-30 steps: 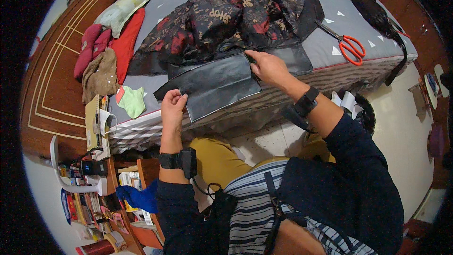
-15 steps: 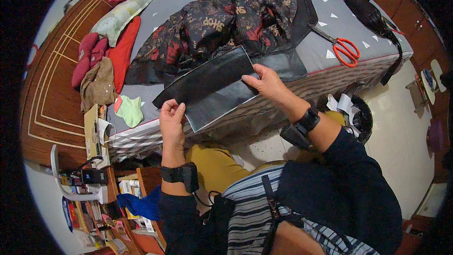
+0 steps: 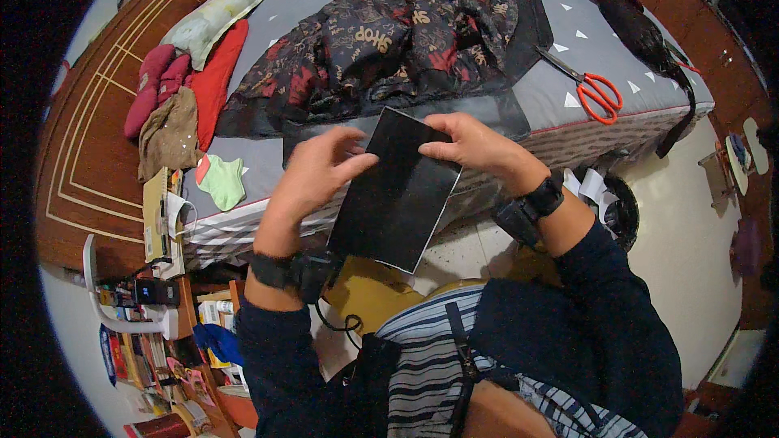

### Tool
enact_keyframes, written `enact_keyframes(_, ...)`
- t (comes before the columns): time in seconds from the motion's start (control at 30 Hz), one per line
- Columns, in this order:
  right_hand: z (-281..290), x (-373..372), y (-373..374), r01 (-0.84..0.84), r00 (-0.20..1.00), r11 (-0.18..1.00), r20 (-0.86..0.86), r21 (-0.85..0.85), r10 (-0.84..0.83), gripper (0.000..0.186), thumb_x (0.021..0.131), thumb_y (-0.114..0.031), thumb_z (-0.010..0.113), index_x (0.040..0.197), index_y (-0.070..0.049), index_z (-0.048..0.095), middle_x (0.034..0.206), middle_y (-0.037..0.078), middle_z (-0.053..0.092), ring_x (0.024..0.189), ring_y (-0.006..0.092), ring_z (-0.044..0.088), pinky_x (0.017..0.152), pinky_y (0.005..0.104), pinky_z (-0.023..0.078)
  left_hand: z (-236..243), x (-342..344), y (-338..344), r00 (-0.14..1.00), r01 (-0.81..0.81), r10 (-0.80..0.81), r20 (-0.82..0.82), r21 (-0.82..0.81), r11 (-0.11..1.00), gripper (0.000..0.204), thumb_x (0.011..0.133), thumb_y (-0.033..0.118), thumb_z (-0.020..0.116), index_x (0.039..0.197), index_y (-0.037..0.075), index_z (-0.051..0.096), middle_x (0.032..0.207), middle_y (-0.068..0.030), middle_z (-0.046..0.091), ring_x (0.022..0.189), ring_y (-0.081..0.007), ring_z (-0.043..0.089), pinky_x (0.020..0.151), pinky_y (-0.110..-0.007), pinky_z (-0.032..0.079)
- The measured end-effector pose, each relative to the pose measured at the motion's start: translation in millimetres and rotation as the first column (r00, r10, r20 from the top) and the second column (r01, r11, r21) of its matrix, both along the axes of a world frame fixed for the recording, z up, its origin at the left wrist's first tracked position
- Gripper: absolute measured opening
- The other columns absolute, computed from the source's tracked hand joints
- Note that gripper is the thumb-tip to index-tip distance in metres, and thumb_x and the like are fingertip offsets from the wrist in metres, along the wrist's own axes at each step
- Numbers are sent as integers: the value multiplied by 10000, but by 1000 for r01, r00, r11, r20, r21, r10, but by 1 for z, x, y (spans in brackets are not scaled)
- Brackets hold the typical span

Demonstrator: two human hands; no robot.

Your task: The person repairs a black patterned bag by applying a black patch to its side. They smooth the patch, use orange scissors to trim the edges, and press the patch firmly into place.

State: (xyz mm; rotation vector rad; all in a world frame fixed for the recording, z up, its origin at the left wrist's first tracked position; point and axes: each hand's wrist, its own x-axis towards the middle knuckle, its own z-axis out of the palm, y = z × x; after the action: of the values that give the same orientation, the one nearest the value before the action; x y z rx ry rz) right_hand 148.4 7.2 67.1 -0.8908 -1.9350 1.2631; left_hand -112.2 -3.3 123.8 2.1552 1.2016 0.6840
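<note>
Head view, looking straight down, and both hands are up in front of the chest with a black rectangular fabric piece (image 3: 398, 191) held between them over the near edge of the bed (image 3: 268, 166). The left hand (image 3: 312, 174) pinches its left edge, thumb on top and fingers curled beneath, and the right hand (image 3: 471, 146) grips the upper right corner, fingers folded over the top edge. The piece hangs tilted, its lower corner dropping toward the lap, and it looks flat and neatly edged, so by my reading it is already cut or folded to shape and is now being checked or lined up. Behind it on the grey bedspread lies a dark printed garment (image 3: 398, 40), spread open and rumpled, with a strip of plain dark lining (image 3: 487, 109) at its near hem just beyond the hands. Orange-handled scissors (image 3: 591, 88) rest on the bed to the right, well apart from either hand and untouched at this moment. A small green cloth scrap (image 3: 223, 181) sits near the bed's left edge. Judging from this, the panel is in hand and ready, but it is not yet joined or laid onto the garment; placing it appears to be what remains.
</note>
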Motion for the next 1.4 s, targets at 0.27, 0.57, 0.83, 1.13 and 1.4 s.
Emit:
enact_keyframes(0.27,-20,9,-8,268,963,958,-11,-102,-270,210,897,-174,632,1037,-29,570,791,-23,585,726,59,548,628,227,463,-66,15,16,895,107,134,426,-496,862,201,909,89,576,1042,-53,628,926,-49,675,787,-103,615,707,-253,501)
enact_keyframes(0.57,-63,-13,-23,311,883,881,-235,-357,-407,236,927,-179,602,1105,-32,555,899,9,635,765,68,576,636,233,480,-96,16,2,800,48,329,501,-601,798,187,915,59,556,1053,-42,632,939,-65,680,768,-114,628,694,-248,510)
enact_keyframes(0.83,-69,-15,-18,343,914,913,-144,-220,-379,215,929,-153,596,1073,6,594,942,0,641,808,73,573,703,247,490,-91,10,10,836,60,277,474,-581,811,199,915,63,558,1066,-47,625,939,-60,675,774,-109,623,695,-243,506)
enact_keyframes(1.13,-66,-30,-35,346,938,933,61,-101,-342,212,918,-182,588,1001,13,600,734,0,618,636,78,555,569,252,468,-89,0,19,958,-69,183,219,-445,893,164,883,99,613,972,-36,640,851,-34,672,700,-93,583,627,-253,469)
enact_keyframes(1.4,-76,-61,-54,131,973,873,-107,-470,-204,261,930,-269,584,852,-21,589,653,14,581,516,87,526,476,247,428,-27,-6,75,864,193,-91,-494,160,968,283,769,269,718,817,6,626,814,-197,636,799,-400,599,683,-456,473)
